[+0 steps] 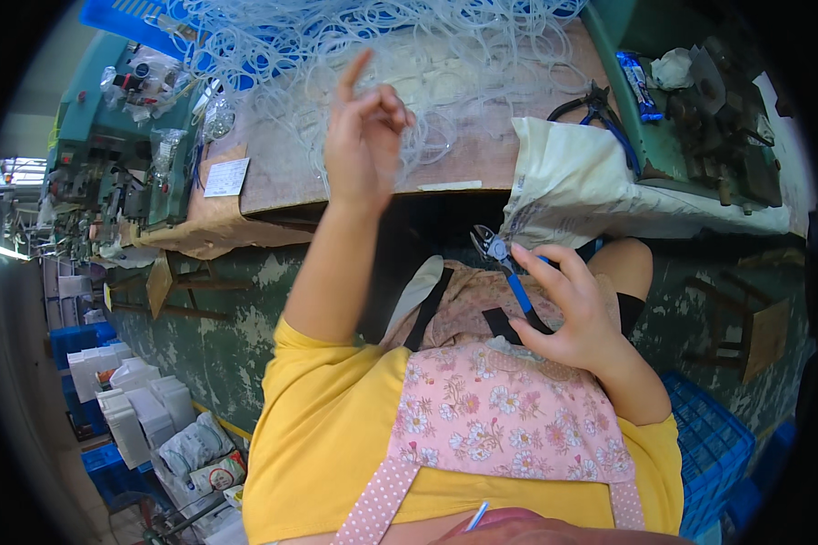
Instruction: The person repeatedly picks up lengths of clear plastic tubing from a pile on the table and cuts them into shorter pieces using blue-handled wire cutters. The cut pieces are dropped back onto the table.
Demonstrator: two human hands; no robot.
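Observation:
My left hand is raised over the worktable, index finger stretched out and the other fingers loosely bent, with nothing visible in it. Just beyond it lies a big tangle of clear plastic tubing loops. Above my lap, my right hand holds a pair of diagonal cutters with blue and black handles. Their jaws are parted and point up and left toward the table edge. Part of the handles is hidden by my fingers.
A second pair of pliers lies on a white cloth sack at the table's right. Green machines flank the table. A paper slip lies at left. Blue crates and wooden stools stand around.

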